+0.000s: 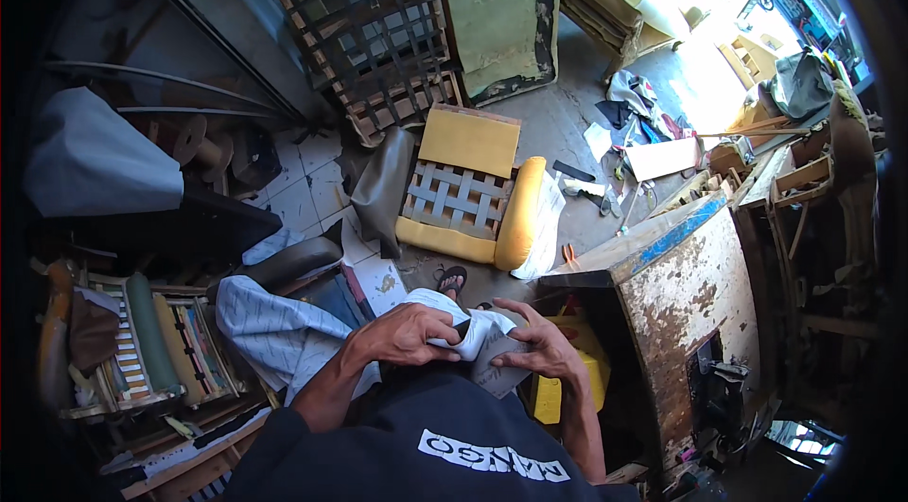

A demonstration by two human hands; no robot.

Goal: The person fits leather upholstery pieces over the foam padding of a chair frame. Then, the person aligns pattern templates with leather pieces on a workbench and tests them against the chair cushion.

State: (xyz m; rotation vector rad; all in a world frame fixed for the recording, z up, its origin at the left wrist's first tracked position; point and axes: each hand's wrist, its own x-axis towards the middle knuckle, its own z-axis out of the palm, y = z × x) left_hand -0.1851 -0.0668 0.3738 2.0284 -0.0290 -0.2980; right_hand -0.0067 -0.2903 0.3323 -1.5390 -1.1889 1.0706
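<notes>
In front of my body, my left hand (407,336) pinches the edge of a piece of white fabric (473,330) with curled fingers. My right hand (549,343) grips the fabric's other side, thumb and fingers around it. Below the fold, a grey face with dark handwriting (497,366) shows between the hands; whether it is the same fabric's underside I cannot tell. By my left forearm, a pale patterned cloth (274,327) lies draped over furniture parts. Ahead sits a small seat frame (456,199) with woven grey webbing and yellow foam, including a rounded yellow arm (520,214).
A large worn wooden panel piece (695,303) stands close on my right, beside a yellow object (577,365). Furniture frames (142,341) and scraps crowd my left. At the back lean a webbed frame (364,29) and a green panel (501,10). Orange-handled pliers or scissors (568,253) lie ahead.
</notes>
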